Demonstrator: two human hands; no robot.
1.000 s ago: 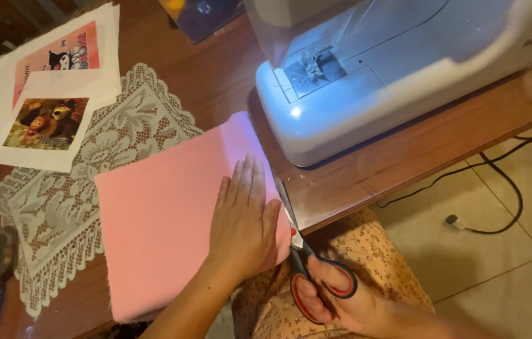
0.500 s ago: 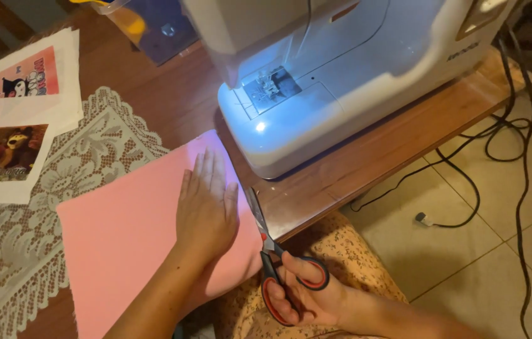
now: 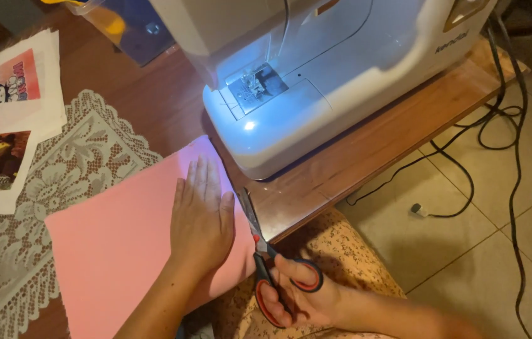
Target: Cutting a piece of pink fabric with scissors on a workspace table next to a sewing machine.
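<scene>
A pink sheet of fabric lies flat on the wooden table. My left hand rests palm down on its right part, fingers together and pointing away from me. My right hand holds red-and-black scissors by the handles, close to my lap. The blades run along the pink sheet's right edge, just right of my left hand, with the tips pointing toward the white sewing machine. The machine's lamp lights its needle plate.
A white lace doily lies under the pink sheet at left. Printed cartoon pictures sit at the far left. Black cables trail over the tiled floor at right. A blue plastic box stands behind the machine.
The view has shifted, so everything sits further right and lower in frame. My left hand stays flat on the pink sheet and the scissors stay at its right edge.
</scene>
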